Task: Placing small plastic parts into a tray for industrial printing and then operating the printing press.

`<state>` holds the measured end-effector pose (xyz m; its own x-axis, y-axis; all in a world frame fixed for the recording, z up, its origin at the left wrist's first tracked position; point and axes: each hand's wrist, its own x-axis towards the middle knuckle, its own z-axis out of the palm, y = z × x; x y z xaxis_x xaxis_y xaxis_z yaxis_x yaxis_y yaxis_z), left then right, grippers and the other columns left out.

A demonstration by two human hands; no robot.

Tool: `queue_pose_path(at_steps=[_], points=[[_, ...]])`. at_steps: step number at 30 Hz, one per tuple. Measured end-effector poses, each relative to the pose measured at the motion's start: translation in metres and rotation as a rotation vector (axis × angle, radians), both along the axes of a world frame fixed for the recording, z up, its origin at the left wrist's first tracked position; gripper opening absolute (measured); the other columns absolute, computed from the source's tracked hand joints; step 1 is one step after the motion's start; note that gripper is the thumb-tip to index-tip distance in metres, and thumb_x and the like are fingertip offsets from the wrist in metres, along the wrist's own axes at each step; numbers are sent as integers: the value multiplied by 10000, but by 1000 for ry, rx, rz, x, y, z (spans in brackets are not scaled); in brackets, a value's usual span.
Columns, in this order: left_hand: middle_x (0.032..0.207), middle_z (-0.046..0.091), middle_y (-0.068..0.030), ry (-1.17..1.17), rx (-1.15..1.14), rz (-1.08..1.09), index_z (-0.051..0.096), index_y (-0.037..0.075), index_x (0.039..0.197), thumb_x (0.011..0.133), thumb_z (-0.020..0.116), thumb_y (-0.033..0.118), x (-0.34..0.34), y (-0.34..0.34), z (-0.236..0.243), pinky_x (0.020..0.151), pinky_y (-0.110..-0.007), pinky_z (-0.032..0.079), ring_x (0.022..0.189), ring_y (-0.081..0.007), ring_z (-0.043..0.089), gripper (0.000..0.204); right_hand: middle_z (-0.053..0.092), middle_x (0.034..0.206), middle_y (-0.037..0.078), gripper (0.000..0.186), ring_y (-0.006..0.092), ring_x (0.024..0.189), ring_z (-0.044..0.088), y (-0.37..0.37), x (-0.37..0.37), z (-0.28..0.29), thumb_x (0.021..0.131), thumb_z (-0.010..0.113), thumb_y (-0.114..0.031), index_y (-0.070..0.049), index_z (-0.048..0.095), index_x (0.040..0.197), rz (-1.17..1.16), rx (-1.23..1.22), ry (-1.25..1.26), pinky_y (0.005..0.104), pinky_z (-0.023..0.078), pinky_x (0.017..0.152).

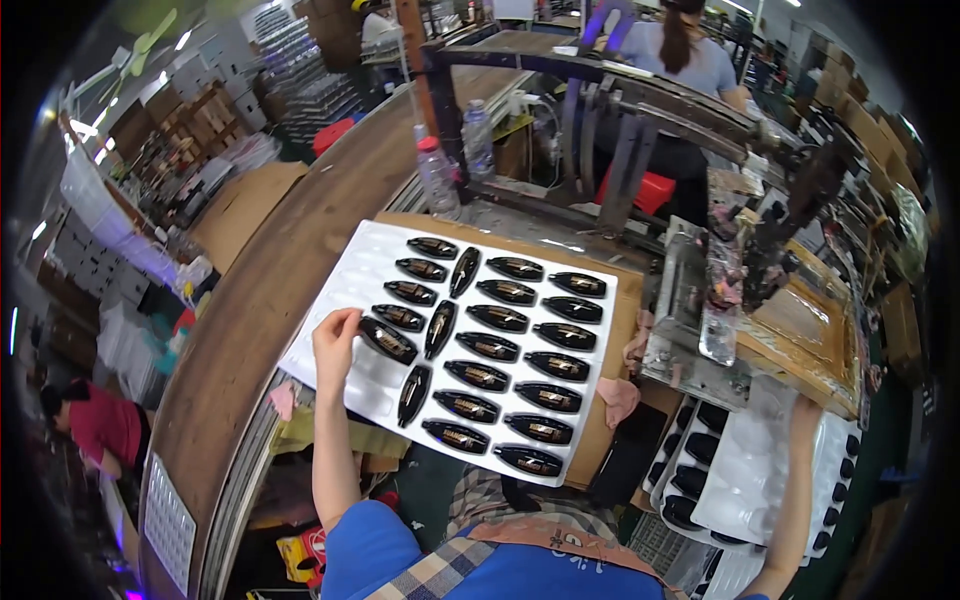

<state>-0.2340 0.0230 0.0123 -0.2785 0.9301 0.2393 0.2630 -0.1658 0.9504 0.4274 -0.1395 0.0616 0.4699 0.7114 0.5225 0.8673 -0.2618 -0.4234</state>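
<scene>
A white moulded tray [335, 290] lies before me, bearing rows of glossy black pointed-oval plastic pieces with gold print. At the tray's left part, my left hand [336, 345] has thumb and fingers pinched together at the near-left tip of one black oval piece [388, 340]. Most pieces lie crosswise; a few in a middle column stand lengthwise. My right arm reaches far to the right, where my right hand [804, 412] is at the near edge of a wooden-framed printing screen [800, 320]. Its fingers are hidden against the frame.
Brown cardboard [622, 300] lies under the tray. Right of it stands a metal printing fixture [690, 350] with a pink rag [618, 398] beside it. More white trays [745, 470] with black pieces sit below the screen. Bottles [436, 180] stand behind; a wooden conveyor bench [240, 320] curves left.
</scene>
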Motion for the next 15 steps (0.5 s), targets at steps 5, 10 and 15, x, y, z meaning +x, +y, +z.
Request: queue_pose_path(at_steps=[5,10,15], points=[[738,610,-38,74,-119,148,621,-32,880,830,582,144,-56,-28,-49,593,-211,461,646,-91,559,187,441,1173,259,427,404,1042,464,-22,155,-10,842,470,-297,-26,467,1172,-385,-300,-287,431,363,892],[705,610,-53,104,-196,197,621,-26,872,817,581,130,-56,-28,-75,559,-224,439,600,-101,546,171,415,1175,287,461,441,997,489,-10,209,-15,862,417,-380,-60,459,1192,-368,-489,-203,470,407,841],[721,597,-116,452,-231,263,621,-18,854,782,589,105,-47,-31,-67,584,-292,450,601,-192,564,146,425,1194,272,547,425,991,503,9,207,-13,843,419,-454,-54,379,1215,-554,-734,-304,462,429,806]])
